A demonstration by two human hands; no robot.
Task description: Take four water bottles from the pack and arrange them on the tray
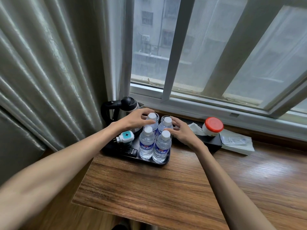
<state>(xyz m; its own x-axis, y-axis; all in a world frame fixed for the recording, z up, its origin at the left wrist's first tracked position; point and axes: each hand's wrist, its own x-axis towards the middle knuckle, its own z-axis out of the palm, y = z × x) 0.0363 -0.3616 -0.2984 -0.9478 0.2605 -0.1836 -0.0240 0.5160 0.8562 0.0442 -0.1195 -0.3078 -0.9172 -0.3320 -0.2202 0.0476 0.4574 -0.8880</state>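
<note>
**Standing four bottles upright on the black tray, both hands at the back pair**

Four clear water bottles with white caps stand upright in a two-by-two block at the right end of the black tray (163, 161), which sits on the wooden table (149, 188) below the window (216, 55).

- Front-left bottle (147, 145) and front-right bottle (162, 148): touching or nearly so, blue labels facing the camera, no hand on them.
- Back-left bottle (152, 121): left hand (134, 120) curled loosely around its shoulder, thumb toward the camera side, fingers spread over the far side. Whether the grip is firm cannot be told.
- Back-right bottle (166, 124): right hand (181, 131) half open beside it, fingertips (167, 129) at its right flank near the neck; contact appears light.

Also on the tray: electric kettle (126, 105) at the back left, a white and teal plug adapter (125, 136), a dark remote (130, 151) at the front edge.

Right of the tray: red-lidded white jar (212, 127) on a black box (211, 141), tissue beside it. Grey-green curtain (49, 72) hangs at left.
</note>
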